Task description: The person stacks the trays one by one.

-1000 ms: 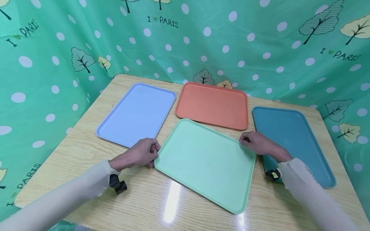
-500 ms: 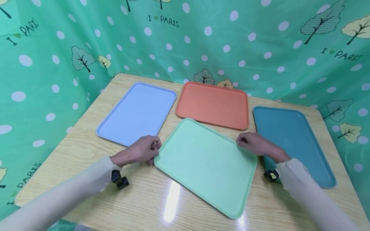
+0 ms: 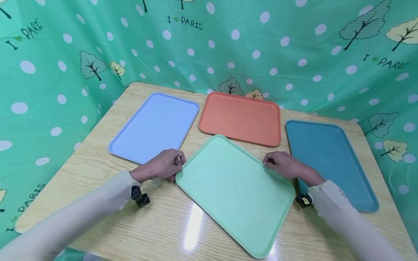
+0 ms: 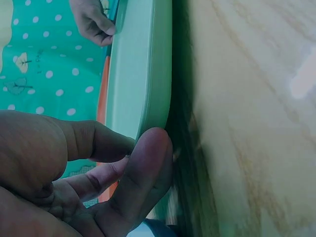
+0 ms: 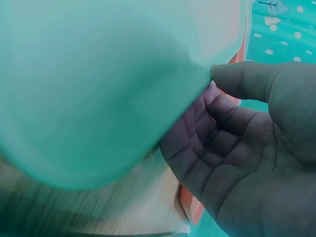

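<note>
A light green tray (image 3: 233,195) is turned at an angle at the front middle of the table. At its left corner my left hand (image 3: 164,165) pinches the rim. In the left wrist view, thumb and finger of the left hand (image 4: 113,168) meet at the tray's edge (image 4: 155,74). My right hand (image 3: 281,163) grips the far right edge. Seen from the right wrist, the thumb of the right hand (image 5: 237,138) lies on the rim of the tray (image 5: 98,108) while the other fingers curl beneath it.
Behind the green tray lie a blue-lavender tray (image 3: 155,127) at left and a coral-red tray (image 3: 240,117) at the back middle. A teal tray (image 3: 330,163) is on the right, partly under the right forearm. A green patterned curtain (image 3: 202,47) surrounds the wooden table (image 3: 140,224).
The green tray has turned clockwise as seen from above, its near corner swinging toward the front edge. My right hand has shifted left and a little nearer; my left hand has edged forward and right.
</note>
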`<state>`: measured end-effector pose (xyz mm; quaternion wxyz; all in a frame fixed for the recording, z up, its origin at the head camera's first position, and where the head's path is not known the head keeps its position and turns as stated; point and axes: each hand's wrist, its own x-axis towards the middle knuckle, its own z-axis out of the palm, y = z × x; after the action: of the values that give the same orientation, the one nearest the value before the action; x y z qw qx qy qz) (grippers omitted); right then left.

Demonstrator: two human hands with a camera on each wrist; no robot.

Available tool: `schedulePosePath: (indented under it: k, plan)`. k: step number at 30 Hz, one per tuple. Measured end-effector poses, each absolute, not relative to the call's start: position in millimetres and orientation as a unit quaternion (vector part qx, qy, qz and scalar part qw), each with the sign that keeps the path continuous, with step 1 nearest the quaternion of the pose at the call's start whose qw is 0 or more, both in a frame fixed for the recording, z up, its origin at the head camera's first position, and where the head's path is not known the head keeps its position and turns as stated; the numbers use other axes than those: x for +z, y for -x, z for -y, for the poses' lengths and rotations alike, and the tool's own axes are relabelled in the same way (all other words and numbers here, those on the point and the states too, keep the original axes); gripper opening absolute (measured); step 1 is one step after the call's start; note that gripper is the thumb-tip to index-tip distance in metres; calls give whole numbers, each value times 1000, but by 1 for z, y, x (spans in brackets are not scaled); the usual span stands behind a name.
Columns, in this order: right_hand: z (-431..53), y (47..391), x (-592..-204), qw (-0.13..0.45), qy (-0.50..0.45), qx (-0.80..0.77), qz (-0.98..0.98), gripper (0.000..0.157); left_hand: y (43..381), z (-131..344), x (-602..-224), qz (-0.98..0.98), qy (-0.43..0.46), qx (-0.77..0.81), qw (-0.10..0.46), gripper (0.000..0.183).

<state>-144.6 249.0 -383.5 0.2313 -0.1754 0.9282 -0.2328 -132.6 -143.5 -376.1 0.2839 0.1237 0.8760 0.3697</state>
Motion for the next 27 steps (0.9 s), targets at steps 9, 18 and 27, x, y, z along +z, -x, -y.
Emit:
schedulePosePath:
  k: [9, 18, 27]
  plan:
    - [-243, 142, -383, 225, 196, -242, -923, 15, 143, 141, -378, -884, -141, 351, 273, 18]
    - [-243, 141, -386, 226, 197, -249, -921, 14, 150, 137, -378, -889, -140, 348, 262, 17]
    - [-241, 138, -385, 229, 187, -255, -920, 14, 162, 128, -378, -906, -177, 314, 222, 17]
